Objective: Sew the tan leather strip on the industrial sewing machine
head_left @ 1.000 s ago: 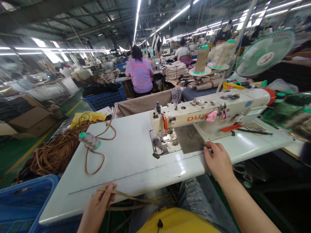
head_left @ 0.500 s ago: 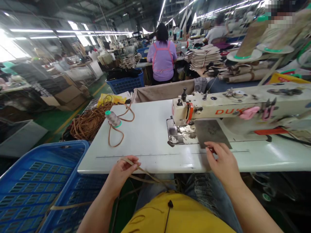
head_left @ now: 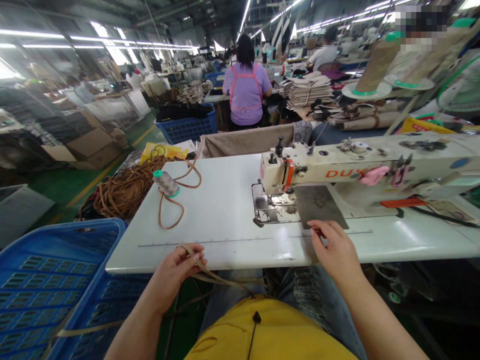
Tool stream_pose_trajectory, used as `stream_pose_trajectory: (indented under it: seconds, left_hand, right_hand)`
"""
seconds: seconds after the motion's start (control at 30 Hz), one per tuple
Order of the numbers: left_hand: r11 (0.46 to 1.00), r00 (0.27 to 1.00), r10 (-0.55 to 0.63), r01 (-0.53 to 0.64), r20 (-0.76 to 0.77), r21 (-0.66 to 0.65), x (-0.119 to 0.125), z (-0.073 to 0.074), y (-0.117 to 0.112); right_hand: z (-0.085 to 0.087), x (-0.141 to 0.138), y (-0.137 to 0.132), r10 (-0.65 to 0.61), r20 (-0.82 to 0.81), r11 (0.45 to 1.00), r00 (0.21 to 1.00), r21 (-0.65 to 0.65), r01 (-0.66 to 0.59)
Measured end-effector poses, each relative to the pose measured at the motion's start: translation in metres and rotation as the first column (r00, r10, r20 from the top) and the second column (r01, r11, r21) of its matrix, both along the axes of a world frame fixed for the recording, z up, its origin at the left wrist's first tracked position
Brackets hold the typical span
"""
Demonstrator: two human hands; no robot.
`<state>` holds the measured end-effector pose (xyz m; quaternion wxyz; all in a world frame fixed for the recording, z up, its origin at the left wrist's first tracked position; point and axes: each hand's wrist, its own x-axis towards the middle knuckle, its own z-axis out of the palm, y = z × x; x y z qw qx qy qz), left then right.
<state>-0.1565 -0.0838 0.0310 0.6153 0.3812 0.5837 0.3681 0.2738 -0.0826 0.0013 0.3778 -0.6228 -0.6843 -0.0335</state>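
My left hand (head_left: 173, 272) pinches a tan strap (head_left: 213, 274) at the near edge of the white sewing table (head_left: 221, 210); the strap trails down toward my lap. My right hand (head_left: 335, 252) rests on the table edge just in front of the grey plate (head_left: 318, 205) of the cream sewing machine (head_left: 360, 167). Its fingers curl over something small and red that I cannot make out. The needle area (head_left: 275, 200) lies to the left of that hand.
A grey thread spool (head_left: 166, 183) lies on a brown strap loop (head_left: 170, 210) on the table's left. A heap of brown straps (head_left: 125, 190) sits beyond it. A blue crate (head_left: 45, 285) stands at my lower left. A person in a purple top (head_left: 245, 85) sits ahead.
The view swung left and down, bringing the blue crate into sight. My left hand drew the tan strap up onto the table edge. My right hand stayed by the plate.
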Motion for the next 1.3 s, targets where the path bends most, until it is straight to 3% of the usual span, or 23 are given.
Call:
stream_pose_trajectory:
  seconds: [0.2, 0.4, 0.73, 0.93, 1.1, 1.3]
  left_hand:
    - [1.0, 1.0, 0.017, -0.017, 0.024, 0.016, 0.001, 0.006, -0.001]
    - [0.994, 0.995, -0.077, 0.082, -0.071, 0.066, 0.002, 0.001, -0.003]
    - [0.977, 0.975, -0.172, 0.187, -0.143, 0.101, 0.003, -0.014, -0.002]
    - [0.986, 0.985, -0.076, 0.097, -0.153, 0.137, 0.003, -0.01, 0.0]
    - [0.992, 0.995, -0.02, 0.032, -0.099, 0.123, 0.003, -0.007, 0.0]
    - [0.994, 0.999, 0.044, -0.044, 0.001, 0.102, 0.0, -0.018, -0.005]
  right_hand:
    - [-0.001, 0.0, 0.001, 0.019, -0.003, 1.0, 1.0, -0.018, -0.019]
    - [0.001, -0.001, 0.002, 0.031, -0.005, 0.999, 0.999, -0.006, -0.031]
    - [0.018, 0.009, 0.01, -0.076, -0.02, 0.997, 0.997, 0.007, 0.076]
    - [0.019, 0.008, 0.012, -0.081, -0.014, 0.996, 0.997, -0.033, 0.08]
    - [0.017, 0.03, 0.019, -0.207, 0.008, 0.976, 0.978, -0.061, 0.207]
    - [0.02, 0.063, 0.033, -0.373, -0.05, 0.927, 0.927, -0.068, 0.369]
